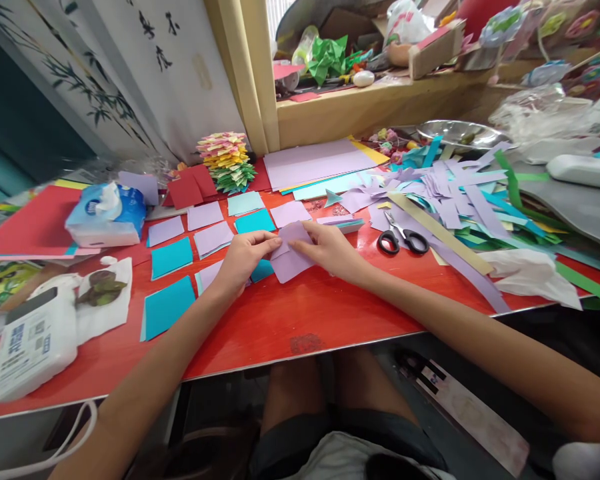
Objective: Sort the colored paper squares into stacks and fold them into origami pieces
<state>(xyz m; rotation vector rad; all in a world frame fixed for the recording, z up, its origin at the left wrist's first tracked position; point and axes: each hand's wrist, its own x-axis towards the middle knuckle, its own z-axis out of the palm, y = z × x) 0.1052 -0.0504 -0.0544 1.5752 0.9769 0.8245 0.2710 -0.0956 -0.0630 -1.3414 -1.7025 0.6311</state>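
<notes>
Both hands meet over the red table (280, 333), holding light purple paper (291, 265) between them. My left hand (247, 257) pinches its left edge with thumb and forefinger. On the paper's right side, my right hand (325, 247) grips with the thumb on top. A crease or overlap shows across the upper part of the paper. Stacks of purple squares (213, 238) and teal squares (173, 258) lie in rows left of and behind the hands. Black-handled scissors (403, 237) lie open to the right of my right hand.
Paper strips (445, 190) pile up at the right, near a metal dish (465, 135). A tissue pack (106, 215) and a white device (35, 350) sit at the left. Behind the squares stands a folded-paper tower (227, 162), beside large purple sheets (317, 163).
</notes>
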